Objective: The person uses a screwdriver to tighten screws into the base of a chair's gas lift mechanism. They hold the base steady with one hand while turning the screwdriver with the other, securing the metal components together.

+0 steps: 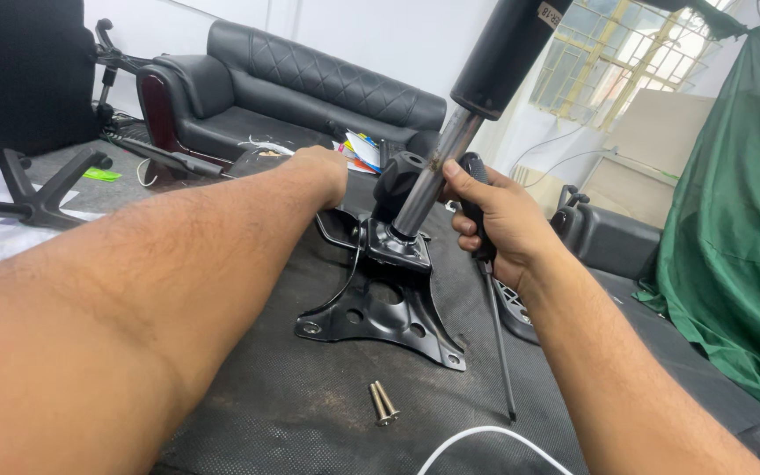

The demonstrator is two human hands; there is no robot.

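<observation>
A black metal chair mechanism plate (380, 317) lies on a dark mesh seat underside (292, 405). A gas lift cylinder (477, 97), black above and steel below, stands tilted in its socket. My right hand (494, 224) grips a black-handled screwdriver (485, 264) whose shaft points down toward me, and its thumb rests against the steel rod. My left hand (318, 171) reaches over the far side of the plate, near a black knob (398, 180); its fingers are hidden. Two loose screws (383, 403) lie on the mesh in front of the plate.
A black leather sofa (292, 97) stands at the back with papers on it. A chair star base (37, 189) lies at the left. An armrest (609, 237) lies at the right, next to a green cloth (741, 229). A white cable (485, 440) curves near the front edge.
</observation>
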